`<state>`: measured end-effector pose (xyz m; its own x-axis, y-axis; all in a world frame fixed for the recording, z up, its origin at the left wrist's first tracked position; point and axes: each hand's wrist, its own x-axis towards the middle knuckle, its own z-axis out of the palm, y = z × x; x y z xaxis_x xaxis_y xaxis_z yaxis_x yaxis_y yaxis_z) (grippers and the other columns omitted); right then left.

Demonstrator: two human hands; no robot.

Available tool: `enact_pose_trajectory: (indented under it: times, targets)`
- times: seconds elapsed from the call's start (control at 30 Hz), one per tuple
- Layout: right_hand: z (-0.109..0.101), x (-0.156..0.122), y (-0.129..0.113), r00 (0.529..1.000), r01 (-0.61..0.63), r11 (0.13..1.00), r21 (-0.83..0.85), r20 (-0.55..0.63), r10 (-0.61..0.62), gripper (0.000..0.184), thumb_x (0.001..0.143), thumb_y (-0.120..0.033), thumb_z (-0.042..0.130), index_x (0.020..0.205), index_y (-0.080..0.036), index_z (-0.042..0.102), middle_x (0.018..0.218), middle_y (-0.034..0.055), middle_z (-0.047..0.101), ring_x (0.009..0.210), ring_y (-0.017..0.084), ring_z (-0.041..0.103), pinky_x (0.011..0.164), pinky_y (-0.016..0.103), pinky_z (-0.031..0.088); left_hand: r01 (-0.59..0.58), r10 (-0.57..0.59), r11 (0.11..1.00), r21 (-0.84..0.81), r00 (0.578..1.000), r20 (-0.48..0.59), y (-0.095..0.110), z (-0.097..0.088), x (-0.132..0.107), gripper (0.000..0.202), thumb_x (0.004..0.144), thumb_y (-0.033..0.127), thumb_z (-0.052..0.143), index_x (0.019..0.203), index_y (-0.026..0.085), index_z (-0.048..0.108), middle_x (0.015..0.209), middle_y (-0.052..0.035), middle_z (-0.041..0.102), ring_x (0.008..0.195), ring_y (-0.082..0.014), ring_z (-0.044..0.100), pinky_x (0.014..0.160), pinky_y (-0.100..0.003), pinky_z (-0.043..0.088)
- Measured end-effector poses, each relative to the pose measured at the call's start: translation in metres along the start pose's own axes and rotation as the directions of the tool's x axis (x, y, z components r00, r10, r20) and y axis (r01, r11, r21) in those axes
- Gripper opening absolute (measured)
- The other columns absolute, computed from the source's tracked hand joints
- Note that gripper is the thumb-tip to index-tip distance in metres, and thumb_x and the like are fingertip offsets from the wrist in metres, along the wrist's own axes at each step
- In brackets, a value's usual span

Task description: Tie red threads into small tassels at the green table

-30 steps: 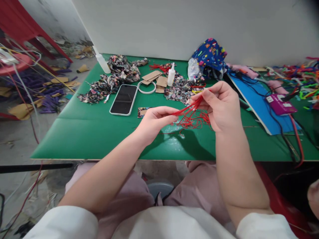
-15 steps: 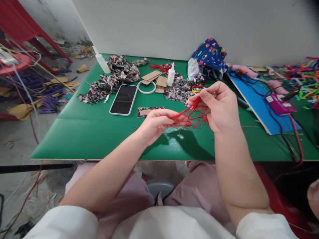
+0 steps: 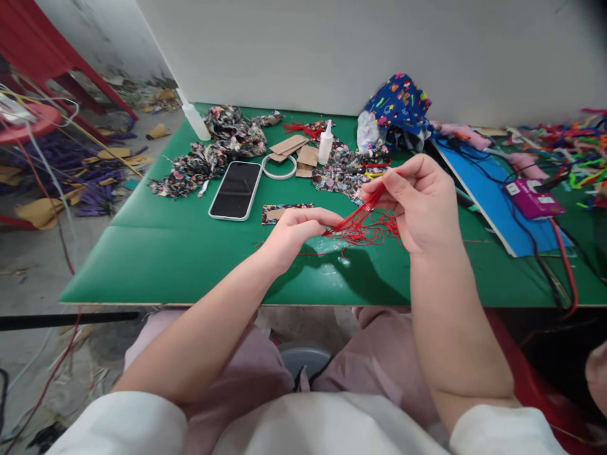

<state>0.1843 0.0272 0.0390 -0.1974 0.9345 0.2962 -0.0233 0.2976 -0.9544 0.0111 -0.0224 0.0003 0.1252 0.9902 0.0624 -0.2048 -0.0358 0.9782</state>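
A bundle of thin red cords stretches slantwise between my hands above the green table. My right hand pinches its upper end between thumb and fingertips. Lower and to the left, my left hand closes its thumb and fingers on the lower part of the bundle. More red cord lies loosely tangled on the tabletop beneath. Just beyond my left hand is a small flower-print cloth piece with brown card on it.
Behind lie a phone, a tape roll, cardboard pieces, two glue bottles and crumpled floral fabric. To the right are a blue board, a purple box with cables, and colourful strips.
My left hand has drawn slightly left and its fingers have closed more on the red cords. My right hand keeps its pinch, shifted a little to the right.
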Motion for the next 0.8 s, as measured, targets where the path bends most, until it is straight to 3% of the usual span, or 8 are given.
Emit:
enact_pose_trajectory:
  times: [0.2,0.47,0.6,0.7,0.8]
  targets:
    - [0.001,0.0,-0.001,1.0,0.004,1.0,-0.016,-0.025,-0.004,0.026,0.077,-0.043,0.062,0.079,-0.023,0.046,0.076,-0.0011,0.069,0.071,0.014,0.068,0.063,0.027,0.055,-0.095,0.091,0.971,0.221,0.995,0.026,0.005,-0.003,0.0,0.033,0.065,0.008,0.046,0.078,0.02,0.074,0.086,0.0007,0.072,0.089,-0.0165,0.061,0.09,-0.03,0.043]
    - [-0.002,0.001,-0.001,0.996,0.032,0.99,-0.139,-0.078,-0.043,0.026,0.079,-0.05,0.056,0.08,-0.025,0.047,0.08,0.0005,0.069,0.078,0.017,0.068,0.061,0.03,0.054,-0.083,0.066,0.929,0.361,0.996,0.059,0.01,-0.004,-0.001,0.036,0.066,0.01,0.042,0.082,0.019,0.073,0.09,-0.0004,0.071,0.093,-0.0187,0.061,0.092,-0.032,0.044]
    - [-0.006,0.002,-0.001,0.994,0.057,0.991,-0.121,-0.09,-0.068,0.022,0.08,-0.044,0.057,0.079,-0.026,0.046,0.081,-0.0001,0.069,0.078,0.018,0.068,0.063,0.032,0.054,-0.094,0.075,0.891,0.444,0.995,0.06,0.011,-0.009,0.0,0.035,0.066,0.01,0.043,0.081,0.019,0.073,0.09,-0.0005,0.071,0.094,-0.0188,0.06,0.095,-0.032,0.042]
    - [-0.008,0.002,-0.003,0.99,0.052,0.994,-0.096,-0.127,-0.064,0.017,0.081,-0.037,0.058,0.078,-0.026,0.045,0.079,-0.0009,0.069,0.074,0.018,0.068,0.064,0.034,0.054,-0.105,0.038,0.824,0.557,0.991,0.131,0.013,-0.017,0.002,0.034,0.067,0.011,0.043,0.078,0.019,0.073,0.085,-0.0006,0.071,0.093,-0.0189,0.061,0.099,-0.033,0.039]
    - [-0.009,0.002,-0.005,0.988,0.041,0.996,-0.082,-0.147,-0.053,0.015,0.081,-0.034,0.059,0.078,-0.028,0.046,0.078,-0.0021,0.069,0.072,0.018,0.067,0.066,0.035,0.054,-0.123,-0.047,0.672,0.73,0.977,0.208,0.016,-0.027,0.002,0.033,0.068,0.013,0.043,0.077,0.02,0.074,0.087,-0.0015,0.071,0.091,-0.0189,0.061,0.099,-0.033,0.039]
